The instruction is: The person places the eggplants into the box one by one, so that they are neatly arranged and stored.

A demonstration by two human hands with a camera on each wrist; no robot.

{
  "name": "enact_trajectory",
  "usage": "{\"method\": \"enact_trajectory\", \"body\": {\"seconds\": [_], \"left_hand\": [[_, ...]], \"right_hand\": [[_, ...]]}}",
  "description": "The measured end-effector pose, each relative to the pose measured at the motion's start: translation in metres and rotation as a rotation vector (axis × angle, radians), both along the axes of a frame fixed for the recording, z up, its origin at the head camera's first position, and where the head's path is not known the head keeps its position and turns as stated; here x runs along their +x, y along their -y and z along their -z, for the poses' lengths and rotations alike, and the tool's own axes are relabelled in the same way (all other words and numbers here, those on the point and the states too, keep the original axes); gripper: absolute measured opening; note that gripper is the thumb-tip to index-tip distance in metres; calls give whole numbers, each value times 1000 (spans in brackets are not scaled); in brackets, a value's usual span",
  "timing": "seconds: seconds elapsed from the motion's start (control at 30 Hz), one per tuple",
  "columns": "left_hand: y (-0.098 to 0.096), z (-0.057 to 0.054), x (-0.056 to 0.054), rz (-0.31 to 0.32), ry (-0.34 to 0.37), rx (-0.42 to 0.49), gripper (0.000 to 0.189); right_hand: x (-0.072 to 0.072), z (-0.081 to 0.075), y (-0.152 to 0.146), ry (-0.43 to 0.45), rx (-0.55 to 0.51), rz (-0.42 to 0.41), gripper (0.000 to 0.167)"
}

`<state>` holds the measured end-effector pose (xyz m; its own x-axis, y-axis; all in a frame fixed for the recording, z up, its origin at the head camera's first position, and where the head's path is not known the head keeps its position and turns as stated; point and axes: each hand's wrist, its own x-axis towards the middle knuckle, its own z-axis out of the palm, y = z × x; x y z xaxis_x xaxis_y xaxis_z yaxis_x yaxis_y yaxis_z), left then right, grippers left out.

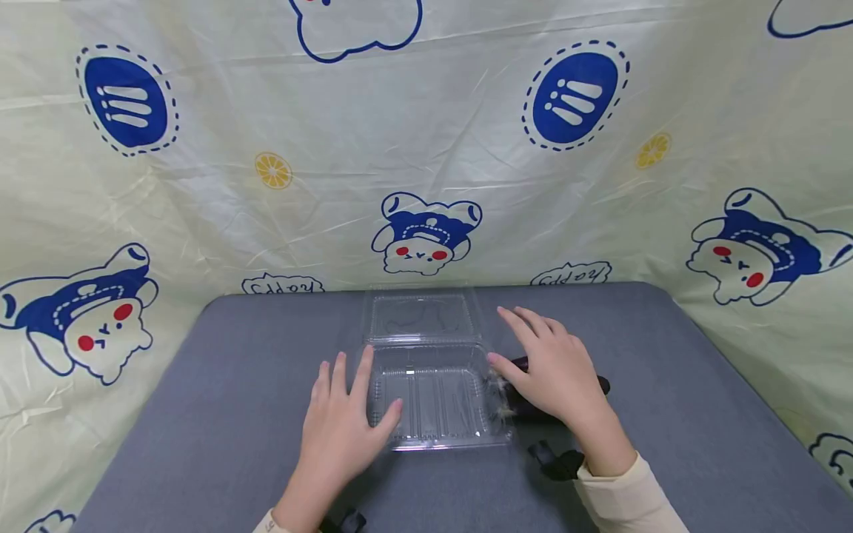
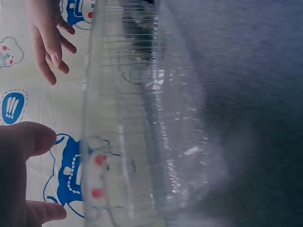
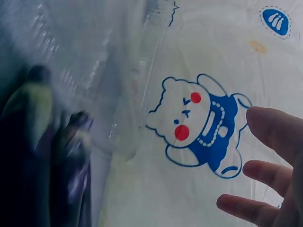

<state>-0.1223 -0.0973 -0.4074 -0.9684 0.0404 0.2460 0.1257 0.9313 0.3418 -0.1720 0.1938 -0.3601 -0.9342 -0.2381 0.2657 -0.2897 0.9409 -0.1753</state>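
A clear plastic clamshell box (image 1: 436,400) lies opened out on the table, its lid (image 1: 423,317) folded back toward the wall. My left hand (image 1: 343,429) hovers at the box's left side, fingers spread and pointing forward, holding nothing. On the other side my right hand (image 1: 556,370) is raised with fingers loosely extended, its thumb near the box's right edge. Below that hand lie dark purple eggplants (image 1: 529,406), mostly covered by it in the head view. Two of them (image 3: 71,179) show in the right wrist view, pale green at their stem ends, beside the box wall.
The table (image 1: 266,385) has a grey cloth top and rounded far corners. A pale curtain (image 1: 426,133) printed with blue cartoon figures hangs right behind its far edge. Black straps (image 1: 556,460) sit at my wrists.
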Motion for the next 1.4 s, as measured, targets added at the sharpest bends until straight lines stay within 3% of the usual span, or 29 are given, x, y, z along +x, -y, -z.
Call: {"method": "enact_trajectory", "body": {"seconds": [0.37,0.57,0.83,1.07,1.4], "left_hand": [[2,16,11,4,-30,45,90],[3,29,17,7,-55,65,97],[5,36,20,-13,-23,148,104],[6,40,20,-20,31,234,105],[5,48,18,-34,6,286,112]], "right_hand": [[-13,5,-33,34,35,2,71],[-28,9,-52,108,42,-7,72],[-43,25,-71,236,41,-34,72],[-52,42,-82,325,5,-84,69],[-64,58,-95,404,-136,-158,67]]}}
